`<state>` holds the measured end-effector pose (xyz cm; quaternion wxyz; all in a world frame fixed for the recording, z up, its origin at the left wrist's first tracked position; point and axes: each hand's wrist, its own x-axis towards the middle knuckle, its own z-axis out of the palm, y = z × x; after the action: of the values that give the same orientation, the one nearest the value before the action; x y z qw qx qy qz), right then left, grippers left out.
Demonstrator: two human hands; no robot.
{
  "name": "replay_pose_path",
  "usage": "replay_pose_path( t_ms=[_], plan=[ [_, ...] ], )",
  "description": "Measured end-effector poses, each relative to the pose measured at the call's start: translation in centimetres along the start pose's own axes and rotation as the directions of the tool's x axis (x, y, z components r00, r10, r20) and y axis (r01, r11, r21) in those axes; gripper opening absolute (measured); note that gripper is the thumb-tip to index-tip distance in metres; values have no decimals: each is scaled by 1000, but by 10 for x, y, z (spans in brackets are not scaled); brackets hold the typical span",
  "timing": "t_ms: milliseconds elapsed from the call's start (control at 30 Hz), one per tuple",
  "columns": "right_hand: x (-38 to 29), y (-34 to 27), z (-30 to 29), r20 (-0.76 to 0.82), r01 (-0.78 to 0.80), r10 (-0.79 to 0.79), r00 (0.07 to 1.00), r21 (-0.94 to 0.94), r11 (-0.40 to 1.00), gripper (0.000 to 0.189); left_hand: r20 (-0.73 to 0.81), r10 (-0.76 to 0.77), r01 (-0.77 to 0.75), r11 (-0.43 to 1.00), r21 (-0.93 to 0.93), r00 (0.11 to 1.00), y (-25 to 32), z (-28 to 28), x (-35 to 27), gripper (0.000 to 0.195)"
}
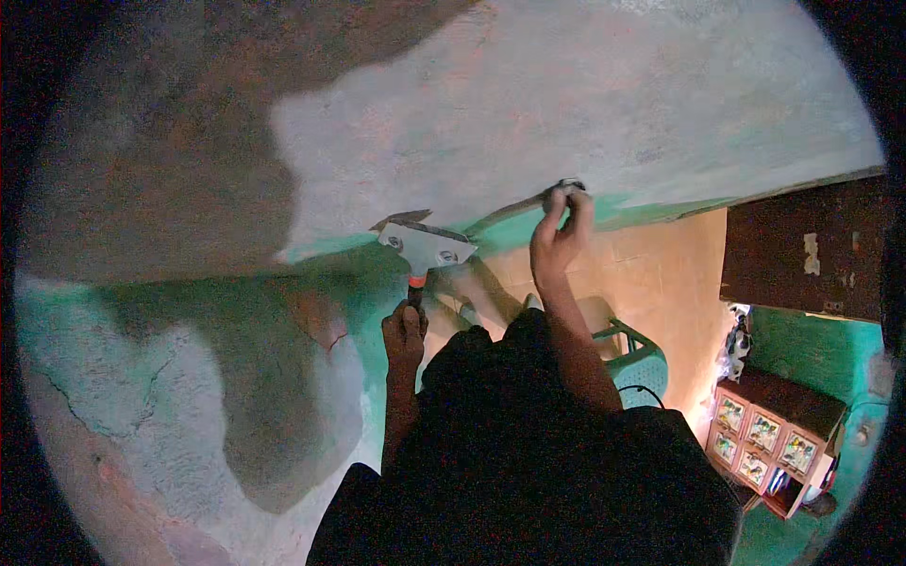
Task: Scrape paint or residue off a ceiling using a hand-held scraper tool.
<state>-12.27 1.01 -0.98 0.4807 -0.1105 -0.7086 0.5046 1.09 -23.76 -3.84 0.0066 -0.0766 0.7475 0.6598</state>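
Note:
My left hand (405, 331) grips the dark handle of a wide-bladed putty knife (433, 244), which has a red band below its blade. The blade lies close to the lower part of the wall; whether it touches cannot be told. Further right, my right hand (563, 237) is raised to the same wall (453, 148), its fingers pinched around a small dark item (570, 185) that is too blurred to name. Whitish filler or plaster covers most of this wall, and green paint (509, 230) shows along its lower strip. Both hands throw shadows.
Behind my right arm stands a green plastic chair (640, 364) on the orange-lit floor (637, 262). At the right are a dark brown panel (800, 247) and a drawer cabinet (768, 431) with pictured fronts. The left wall (184, 396) is patchy and cracked.

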Motion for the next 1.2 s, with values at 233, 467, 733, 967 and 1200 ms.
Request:
replay_pose_path(
  t_ms=[233, 467, 733, 967, 1200],
  plan=[
    [49, -29, -1, -96, -140, 152, 984, 121, 983, 12, -15, 50, -49, 997, 58, 999, -1, -7, 0, 43],
    [-10, -38, 12, 166, 242, -228, 960, -71, 968, 3, -36, 46, -44, 997, 56, 998, -6, -11, -3, 45],
    [24, -49, 10, 34, 242, -240, 970, -86, 966, 3, -55, 17, -15, 1000, 20, 998, -3, -11, -11, 45],
    [-4, -42, 11, 169, 187, -172, 970, -76, 979, 1, -59, 22, -18, 997, 72, 998, -9, -14, -17, 42],
    [8, -47, 17, 33, 250, -249, 968, -27, 968, 9, -59, 46, -43, 998, 52, 997, 1, -7, -16, 43]
  ],
)
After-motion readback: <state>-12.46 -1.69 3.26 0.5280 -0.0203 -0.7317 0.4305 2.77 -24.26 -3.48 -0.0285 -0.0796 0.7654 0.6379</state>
